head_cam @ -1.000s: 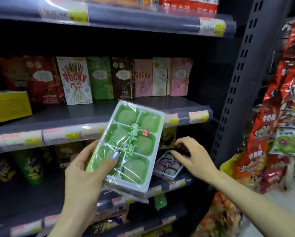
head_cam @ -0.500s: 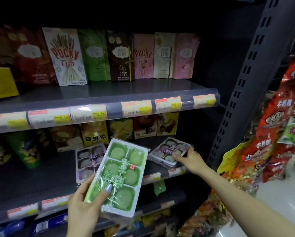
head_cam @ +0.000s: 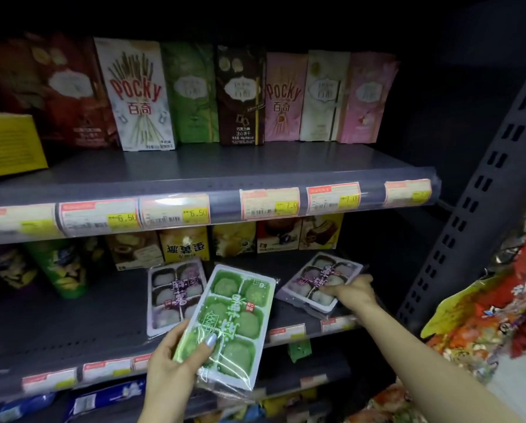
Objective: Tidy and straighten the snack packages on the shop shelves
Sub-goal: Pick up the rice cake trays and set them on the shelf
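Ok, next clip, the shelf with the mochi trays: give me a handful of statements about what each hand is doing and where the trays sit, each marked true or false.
1. The left hand holds the green mochi tray. True.
2. The right hand hangs free of any package. False: its fingers rest on the right purple mochi tray.
3. The left purple mochi tray lies flat on the lower shelf. True.
4. The green tray is already set down on the shelf. False: it is held out in front of it, partly covering the left purple tray.
5. The Pocky boxes lie flat on the upper shelf. False: they stand upright in a row.
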`<act>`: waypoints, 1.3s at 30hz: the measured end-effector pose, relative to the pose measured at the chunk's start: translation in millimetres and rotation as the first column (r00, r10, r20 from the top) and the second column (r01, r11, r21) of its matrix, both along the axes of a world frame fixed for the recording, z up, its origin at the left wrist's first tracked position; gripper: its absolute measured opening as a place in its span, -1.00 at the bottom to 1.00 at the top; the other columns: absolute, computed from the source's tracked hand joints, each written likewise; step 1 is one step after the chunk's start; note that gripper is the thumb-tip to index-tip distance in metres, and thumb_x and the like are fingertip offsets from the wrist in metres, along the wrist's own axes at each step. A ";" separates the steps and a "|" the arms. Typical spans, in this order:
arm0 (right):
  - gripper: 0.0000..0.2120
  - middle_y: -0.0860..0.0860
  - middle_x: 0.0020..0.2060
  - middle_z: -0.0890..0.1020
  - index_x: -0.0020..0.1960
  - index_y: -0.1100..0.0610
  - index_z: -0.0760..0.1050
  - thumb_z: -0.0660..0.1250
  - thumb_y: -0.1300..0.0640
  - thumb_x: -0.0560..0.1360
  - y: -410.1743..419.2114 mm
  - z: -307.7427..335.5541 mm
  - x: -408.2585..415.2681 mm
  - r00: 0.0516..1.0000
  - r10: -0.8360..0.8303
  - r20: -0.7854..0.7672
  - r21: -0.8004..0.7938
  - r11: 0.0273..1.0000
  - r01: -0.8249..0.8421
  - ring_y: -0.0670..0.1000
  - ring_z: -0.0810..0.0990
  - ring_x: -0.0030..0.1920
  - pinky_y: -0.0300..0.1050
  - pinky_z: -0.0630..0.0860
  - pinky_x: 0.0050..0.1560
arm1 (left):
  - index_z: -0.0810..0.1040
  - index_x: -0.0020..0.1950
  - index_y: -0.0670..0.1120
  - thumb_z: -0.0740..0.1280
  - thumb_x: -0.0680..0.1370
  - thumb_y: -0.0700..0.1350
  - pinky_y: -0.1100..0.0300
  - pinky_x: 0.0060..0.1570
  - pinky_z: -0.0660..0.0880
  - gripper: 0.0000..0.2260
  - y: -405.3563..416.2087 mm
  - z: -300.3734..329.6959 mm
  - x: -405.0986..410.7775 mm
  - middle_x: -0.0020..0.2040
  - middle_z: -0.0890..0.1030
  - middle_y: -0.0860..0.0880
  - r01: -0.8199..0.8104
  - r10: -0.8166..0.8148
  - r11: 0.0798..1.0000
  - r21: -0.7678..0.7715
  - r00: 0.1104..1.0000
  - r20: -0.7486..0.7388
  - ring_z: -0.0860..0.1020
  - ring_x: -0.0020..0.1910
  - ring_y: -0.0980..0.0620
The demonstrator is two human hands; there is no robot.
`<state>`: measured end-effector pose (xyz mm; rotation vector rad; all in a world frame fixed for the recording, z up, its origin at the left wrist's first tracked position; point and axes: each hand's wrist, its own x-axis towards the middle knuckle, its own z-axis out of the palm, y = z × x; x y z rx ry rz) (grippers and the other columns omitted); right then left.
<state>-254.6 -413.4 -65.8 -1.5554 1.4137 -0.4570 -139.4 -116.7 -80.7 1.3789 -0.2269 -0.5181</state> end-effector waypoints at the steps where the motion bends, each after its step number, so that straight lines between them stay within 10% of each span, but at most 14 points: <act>1: -0.24 0.17 0.22 0.53 0.35 0.36 0.27 0.56 0.23 0.28 0.3 0.2 1.4 0.997 -0.016 0.072 0.036 0.999 0.013 0.20 0.52 0.22 0.01 0.46 0.25 | 0.57 0.16 -0.12 0.48 0.35 -0.35 0.06 -0.07 0.53 -0.59 -0.1 -0.1 1.4 0.00 0.68 -0.14 -0.010 0.010 1.000 -0.011 1.000 -0.027 0.63 -0.02 -0.15; 5: -0.61 0.24 -0.02 0.63 0.15 0.36 0.49 0.41 0.47 0.34 4.8 4.5 4.9 0.925 -0.115 0.362 0.257 0.966 0.020 0.16 0.62 -0.16 -0.01 0.59 -0.13 | 0.57 0.17 -0.15 0.45 0.35 -0.36 0.03 -0.03 0.52 -0.60 1.1 4.7 4.4 -0.04 0.71 -0.17 -0.034 0.022 0.997 -0.070 0.984 -0.176 0.64 -0.02 -0.17; 12: -0.60 0.32 0.01 0.64 0.20 0.35 0.47 0.36 0.47 0.37 31.5 24.0 -4.0 0.857 0.001 0.515 0.333 0.921 -0.202 0.27 0.65 -0.05 0.07 0.65 -0.17 | 0.63 0.09 -0.15 0.68 -0.26 0.03 -0.02 -0.04 0.57 -0.07 21.8 13.7 2.8 -0.04 0.70 -0.21 -0.019 -0.009 0.990 -0.138 0.981 -0.195 0.66 -0.05 -0.23; 18: -0.62 0.29 -0.01 0.67 0.18 0.30 0.50 0.36 0.47 0.37 78.2 43.8 -12.6 0.798 0.177 0.576 0.299 0.863 -0.408 0.31 0.64 0.02 0.19 0.63 -0.08 | 0.60 0.12 -0.17 0.48 0.20 -0.26 0.01 -0.14 0.61 -0.52 62.5 20.8 1.6 0.01 0.68 -0.25 -0.049 0.013 0.981 -0.186 0.981 -0.193 0.66 -0.06 -0.21; 22: -0.57 0.28 0.03 0.66 0.20 0.27 0.50 0.37 0.45 0.35 110.9 53.2 -12.9 0.758 0.255 0.601 0.291 0.813 -0.504 0.30 0.64 0.06 0.27 0.56 0.09 | 0.57 0.13 -0.25 0.40 0.29 -0.29 0.10 -0.38 0.62 -0.60 87.2 27.3 -1.1 -0.14 0.71 -0.18 -0.089 0.057 0.981 -0.174 0.981 -0.184 0.68 -0.27 -0.10; 39: -0.45 0.24 0.09 0.65 0.28 0.18 0.44 0.36 0.39 0.30 252.4 92.8 30.6 0.593 0.371 0.714 0.229 0.677 -0.700 0.26 0.63 0.09 0.13 0.61 0.03 | 0.52 0.20 -0.19 0.34 0.36 -0.30 0.02 -0.24 0.65 -0.60 205.9 66.2 34.1 0.07 0.66 -0.23 -0.026 -0.041 0.947 -0.322 0.979 -0.201 0.69 -0.11 -0.15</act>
